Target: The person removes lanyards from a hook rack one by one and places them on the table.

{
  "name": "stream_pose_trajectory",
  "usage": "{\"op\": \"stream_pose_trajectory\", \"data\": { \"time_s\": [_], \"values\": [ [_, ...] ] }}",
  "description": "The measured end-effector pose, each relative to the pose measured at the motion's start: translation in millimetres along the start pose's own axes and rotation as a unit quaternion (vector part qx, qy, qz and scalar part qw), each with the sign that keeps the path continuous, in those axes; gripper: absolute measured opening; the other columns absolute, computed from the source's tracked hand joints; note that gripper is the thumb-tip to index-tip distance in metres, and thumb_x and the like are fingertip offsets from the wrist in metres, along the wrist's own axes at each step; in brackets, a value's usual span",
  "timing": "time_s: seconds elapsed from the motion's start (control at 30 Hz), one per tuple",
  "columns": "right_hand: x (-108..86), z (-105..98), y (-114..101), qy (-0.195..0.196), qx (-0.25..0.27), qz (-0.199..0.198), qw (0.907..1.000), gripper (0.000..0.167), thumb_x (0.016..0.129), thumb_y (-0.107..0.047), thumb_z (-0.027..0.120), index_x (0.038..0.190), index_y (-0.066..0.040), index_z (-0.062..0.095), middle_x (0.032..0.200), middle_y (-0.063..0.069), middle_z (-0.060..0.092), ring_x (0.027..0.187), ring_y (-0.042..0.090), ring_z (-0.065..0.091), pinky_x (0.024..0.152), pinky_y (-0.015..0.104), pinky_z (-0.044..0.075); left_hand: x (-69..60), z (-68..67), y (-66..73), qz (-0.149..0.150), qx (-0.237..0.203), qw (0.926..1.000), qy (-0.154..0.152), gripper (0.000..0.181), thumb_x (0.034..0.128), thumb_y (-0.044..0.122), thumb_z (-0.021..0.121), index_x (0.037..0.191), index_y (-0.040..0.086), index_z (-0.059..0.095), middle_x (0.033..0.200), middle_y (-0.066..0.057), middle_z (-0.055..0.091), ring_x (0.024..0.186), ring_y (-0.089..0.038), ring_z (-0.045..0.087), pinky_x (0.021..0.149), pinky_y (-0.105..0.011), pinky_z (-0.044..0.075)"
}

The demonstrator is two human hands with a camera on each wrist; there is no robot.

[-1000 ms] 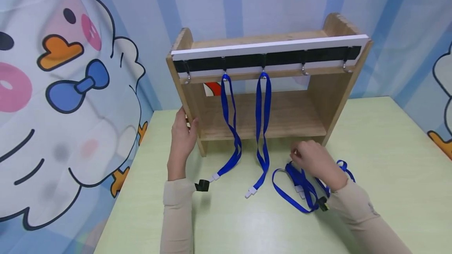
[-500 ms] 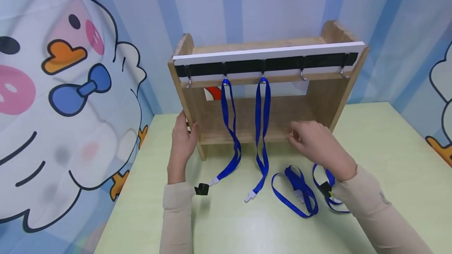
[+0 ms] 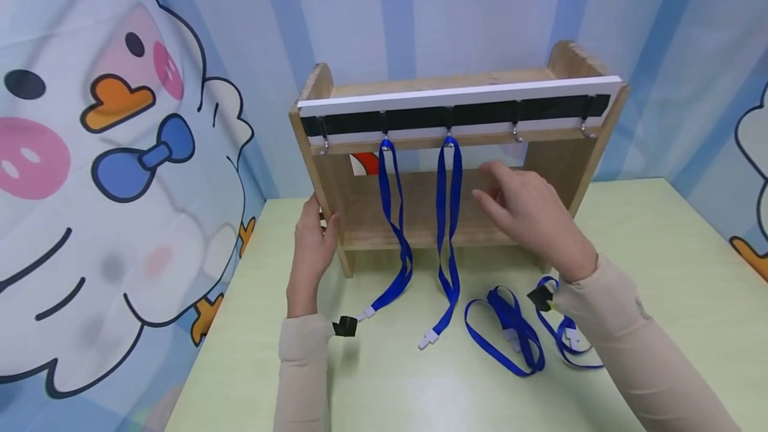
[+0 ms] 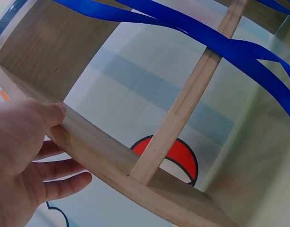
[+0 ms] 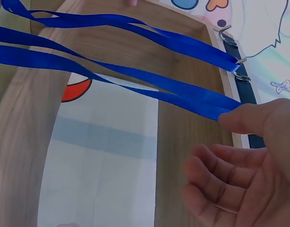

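Note:
A wooden rack (image 3: 591,172) carries a row of metal hooks; one blue lanyard (image 3: 396,219) hangs from the second hook from the left, another blue lanyard (image 3: 441,219) from the middle one. My left hand (image 3: 313,245) grips the rack's left side panel, thumb on its front edge (image 4: 69,142) in the left wrist view. Raised before the rack's right half, my right hand (image 3: 534,215) holds nothing, thumb and fingers apart, just right of the middle lanyard. In the right wrist view the thumb of that hand (image 5: 249,156) overlaps the lanyard (image 5: 183,97); contact cannot be told.
Two more blue lanyards lie on the pale green table (image 3: 384,385): a looped one (image 3: 516,322) at front right and another (image 3: 561,335) beside it, partly under my right sleeve. The hanging lanyards' white clips (image 3: 429,339) reach down in front of the rack. Duck-print cloth (image 3: 480,12) stands behind.
My right hand has risen from over the lanyards on the table to the rack's opening, and its thumb and fingers have spread apart. The left hand keeps its grip on the side panel.

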State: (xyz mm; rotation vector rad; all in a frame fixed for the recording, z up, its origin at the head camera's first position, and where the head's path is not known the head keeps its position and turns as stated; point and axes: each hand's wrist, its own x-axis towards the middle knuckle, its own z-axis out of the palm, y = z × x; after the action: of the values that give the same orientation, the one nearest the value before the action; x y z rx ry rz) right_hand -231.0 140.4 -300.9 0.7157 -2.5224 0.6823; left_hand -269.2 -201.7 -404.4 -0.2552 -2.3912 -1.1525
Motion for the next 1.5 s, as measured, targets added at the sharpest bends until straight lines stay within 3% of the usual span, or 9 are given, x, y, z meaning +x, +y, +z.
{"op": "stream_pose_trajectory", "data": {
  "time_s": [0.43, 0.7, 0.9, 1.2, 1.5],
  "values": [
    [24.6, 1.9, -18.5, 0.069, 0.029, -0.018, 0.9970, 0.032, 0.102, -0.022, 0.063, 0.122, 0.002, 0.061, 0.075, 0.009, 0.068, 0.060, 0.020, 0.057, 0.056, 0.034, 0.046, 0.3, -0.8, -2.6, 0.032, 0.000, 0.9993, 0.017, 0.051, 0.1049, 0.012, 0.055, 0.152, 0.000, 0.038, 0.136, -0.027, 0.052, 0.109, -0.041, 0.062, 0.080, -0.050, 0.058],
    [38.3, -0.1, -24.9, 0.115, 0.031, -0.033, 0.9923, 0.025, 0.101, -0.015, 0.063, 0.118, 0.002, 0.066, 0.068, 0.008, 0.063, 0.056, 0.020, 0.051, 0.051, 0.033, 0.040, 1.5, -0.6, -4.9, 0.048, -0.002, 0.9985, 0.025, 0.050, 0.1048, 0.013, 0.056, 0.151, 0.002, 0.040, 0.137, -0.026, 0.053, 0.108, -0.042, 0.064, 0.079, -0.050, 0.059],
    [42.8, -2.6, -31.1, 0.122, 0.030, -0.045, 0.9910, 0.019, 0.101, -0.011, 0.062, 0.113, 0.002, 0.068, 0.070, 0.008, 0.064, 0.057, 0.019, 0.050, 0.052, 0.032, 0.037, 0.8, -0.9, -4.7, 0.043, 0.001, 0.9988, 0.024, 0.051, 0.1043, 0.011, 0.056, 0.152, 0.002, 0.040, 0.139, -0.025, 0.053, 0.108, -0.041, 0.064, 0.079, -0.049, 0.059],
    [32.3, -12.8, -47.1, 0.131, 0.033, -0.043, 0.9899, 0.012, 0.099, -0.008, 0.064, 0.105, 0.001, 0.070, 0.069, 0.008, 0.063, 0.058, 0.020, 0.050, 0.053, 0.032, 0.039, 1.5, -1.2, -1.0, 0.030, -0.002, 0.9993, 0.021, 0.053, 0.1043, 0.013, 0.057, 0.152, 0.002, 0.038, 0.141, -0.023, 0.052, 0.111, -0.039, 0.063, 0.082, -0.048, 0.059],
    [17.4, -22.2, -75.5, 0.121, 0.045, -0.102, 0.9864, 0.010, 0.096, -0.003, 0.068, 0.104, 0.002, 0.069, 0.072, 0.007, 0.064, 0.058, 0.016, 0.051, 0.055, 0.029, 0.044, 1.2, -1.2, -2.0, 0.032, -0.002, 0.9992, 0.024, 0.052, 0.1035, 0.011, 0.058, 0.151, 0.002, 0.040, 0.141, -0.023, 0.053, 0.109, -0.039, 0.064, 0.080, -0.048, 0.059]
  ]
}}
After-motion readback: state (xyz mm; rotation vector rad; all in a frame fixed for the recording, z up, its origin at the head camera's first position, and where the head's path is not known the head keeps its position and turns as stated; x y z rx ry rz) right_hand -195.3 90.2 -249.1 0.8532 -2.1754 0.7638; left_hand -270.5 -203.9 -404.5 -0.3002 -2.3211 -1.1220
